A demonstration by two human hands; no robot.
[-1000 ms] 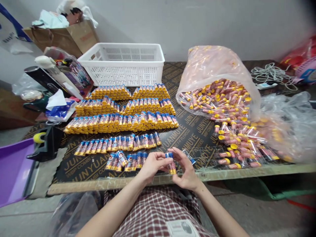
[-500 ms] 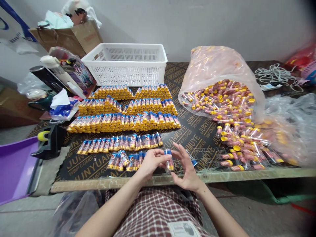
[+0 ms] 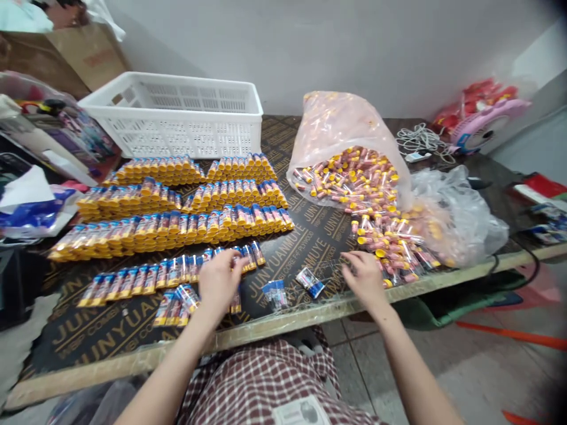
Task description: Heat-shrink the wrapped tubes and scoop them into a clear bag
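My left hand is above the two nearest rows of small tubes, its fingers curled together. Whatever it may hold is hidden behind the fingers. Under and beside it run the wrapped tubes with blue tops and yellow bottoms, and one wrapped tube lies slanted across the front row. My right hand is open, fingers apart, at the left side of a loose heap of clear tubes with yellow caps and pink contents. Between my hands lie two small stacks of printed plastic sleeves, a left stack and a right stack.
Stacked rows of wrapped tubes fill the left of the table, with a white basket behind them. A large plastic bag spills tubes at the right. Beyond it are a coiled cable and a pink fan.
My hands have parted. The left moved leftward over the tube rows from where it held a wrapped tube; the right moved rightward to the heap. The view has turned right.
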